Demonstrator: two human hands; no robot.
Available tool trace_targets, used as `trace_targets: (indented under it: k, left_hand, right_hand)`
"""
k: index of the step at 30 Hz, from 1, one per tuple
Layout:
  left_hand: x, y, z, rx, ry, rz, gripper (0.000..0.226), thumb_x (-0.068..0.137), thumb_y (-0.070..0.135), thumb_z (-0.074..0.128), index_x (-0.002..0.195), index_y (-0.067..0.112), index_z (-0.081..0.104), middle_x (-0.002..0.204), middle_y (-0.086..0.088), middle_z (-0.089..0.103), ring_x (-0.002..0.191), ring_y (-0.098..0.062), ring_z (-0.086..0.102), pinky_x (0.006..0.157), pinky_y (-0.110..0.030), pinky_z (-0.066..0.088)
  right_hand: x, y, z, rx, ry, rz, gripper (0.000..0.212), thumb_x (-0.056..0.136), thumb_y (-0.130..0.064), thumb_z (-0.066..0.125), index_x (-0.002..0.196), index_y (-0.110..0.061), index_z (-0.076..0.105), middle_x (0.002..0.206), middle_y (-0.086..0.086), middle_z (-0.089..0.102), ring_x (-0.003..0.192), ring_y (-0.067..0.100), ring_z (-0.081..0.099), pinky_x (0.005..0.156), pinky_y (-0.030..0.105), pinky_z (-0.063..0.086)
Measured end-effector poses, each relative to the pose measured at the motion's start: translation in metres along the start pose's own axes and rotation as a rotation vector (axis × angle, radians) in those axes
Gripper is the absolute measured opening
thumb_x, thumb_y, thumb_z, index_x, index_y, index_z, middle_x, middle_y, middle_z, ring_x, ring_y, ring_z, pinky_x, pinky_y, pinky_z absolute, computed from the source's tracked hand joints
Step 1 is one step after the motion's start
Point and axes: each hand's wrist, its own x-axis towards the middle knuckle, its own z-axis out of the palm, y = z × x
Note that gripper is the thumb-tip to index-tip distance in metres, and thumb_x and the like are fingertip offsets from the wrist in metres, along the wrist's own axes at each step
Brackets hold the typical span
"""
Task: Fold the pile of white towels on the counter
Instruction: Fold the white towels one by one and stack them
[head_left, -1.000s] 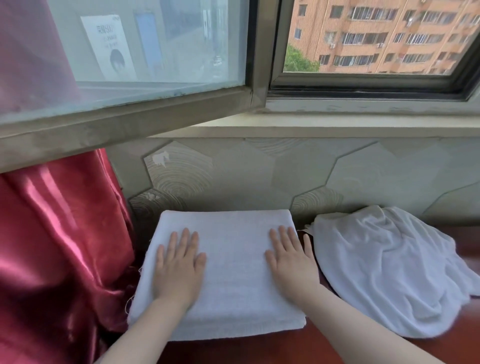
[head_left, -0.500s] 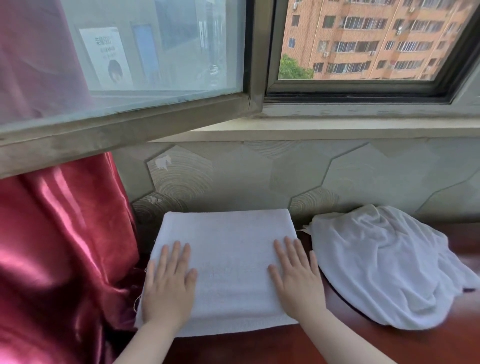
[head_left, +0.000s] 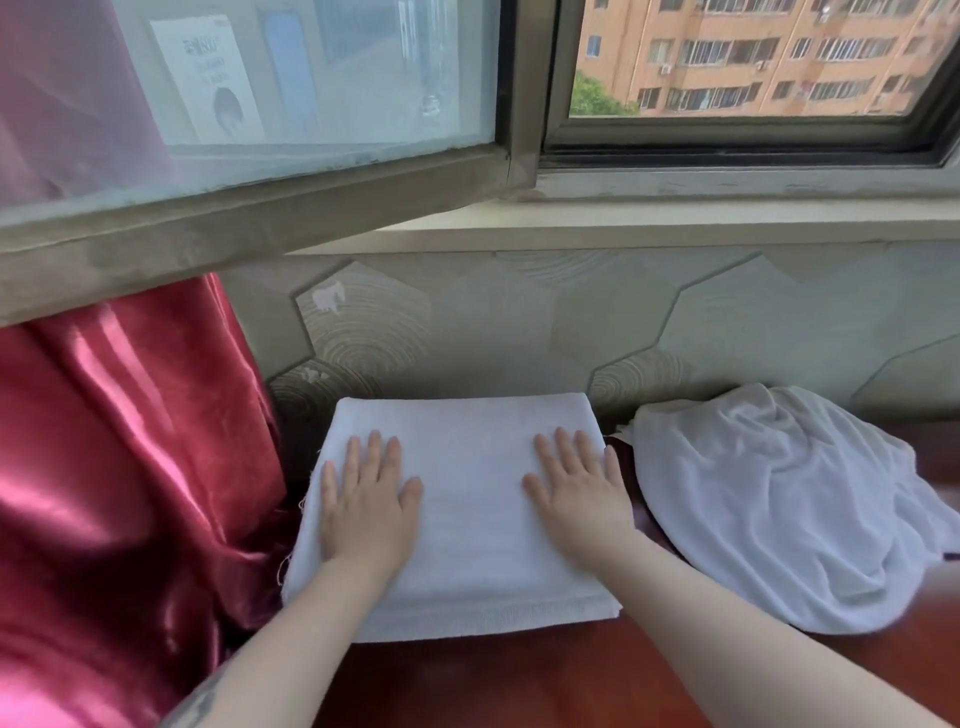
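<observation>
Both hands (head_left: 470, 506) slid forward across folded towel (head_left: 467, 545).

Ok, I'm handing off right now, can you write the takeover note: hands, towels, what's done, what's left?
Left hand: open, flat on the folded towel.
Right hand: open, flat on the same towel, near its right edge.
Folded towel lies on the counter against the wall, beside the red curtain.
Crumpled white towels sit in a heap to its right.
Done: one neat folded rectangle.
Left: fold the heap.
</observation>
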Motion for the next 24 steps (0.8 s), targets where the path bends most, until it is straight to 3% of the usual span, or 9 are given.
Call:
trace_targets:
  k: [5, 8, 11, 15, 24]
  left_hand:
    - [0.034, 0.05, -0.01, 0.024, -0.088, 0.145, 0.057, 0.105, 0.036, 0.017, 0.156, 0.023, -0.003, 0.164, 0.006, -0.013, 0.149, -0.015, -0.017, 0.119, -0.045, -0.013]
    - [0.038, 0.033, -0.001, -0.021, -0.143, 0.092, 0.056, 0.105, 0.04, 0.013, 0.157, 0.026, -0.003, 0.164, 0.008, -0.012, 0.15, -0.014, -0.015, 0.121, -0.042, -0.01]
    - [0.026, 0.001, 0.01, -0.015, -0.013, 0.037, 0.057, 0.104, 0.043, 0.013, 0.157, 0.029, -0.001, 0.163, 0.01, -0.011, 0.15, -0.014, -0.015, 0.12, -0.039, -0.01]
    - [0.018, 0.0, 0.02, -0.043, 0.069, 0.022, 0.057, 0.103, 0.042, 0.015, 0.157, 0.03, 0.002, 0.163, 0.01, -0.008, 0.15, -0.013, -0.014, 0.119, -0.038, -0.012]
    - [0.028, 0.001, 0.032, -0.011, 0.071, 0.035, 0.069, 0.092, 0.048, -0.005, 0.156, 0.029, 0.009, 0.164, 0.008, 0.001, 0.151, -0.014, -0.008, 0.119, -0.039, -0.01]
  right_hand:
    - [0.032, -0.072, -0.008, 0.132, -0.007, -0.256, 0.055, 0.104, -0.043, 0.017, 0.156, -0.032, 0.004, 0.165, -0.003, -0.006, 0.151, 0.018, -0.012, 0.119, 0.043, -0.011]
    - [0.038, -0.055, 0.003, 0.131, -0.088, -0.168, 0.055, 0.104, -0.047, 0.014, 0.156, -0.034, 0.004, 0.165, -0.005, -0.006, 0.151, 0.016, -0.012, 0.12, 0.042, -0.01]
    - [0.033, -0.015, 0.01, 0.109, 0.011, -0.068, 0.057, 0.102, -0.049, 0.014, 0.157, -0.035, 0.004, 0.165, -0.006, -0.005, 0.15, 0.014, -0.012, 0.12, 0.04, -0.011]
    - [0.026, -0.015, 0.013, 0.102, 0.049, -0.081, 0.059, 0.1, -0.051, 0.01, 0.156, -0.035, 0.002, 0.165, -0.006, -0.006, 0.15, 0.014, -0.014, 0.121, 0.043, -0.011]
    - [0.032, -0.013, 0.023, 0.093, 0.092, -0.054, 0.059, 0.1, -0.05, 0.012, 0.157, -0.034, 0.004, 0.165, -0.005, -0.001, 0.151, 0.015, -0.01, 0.121, 0.043, -0.009]
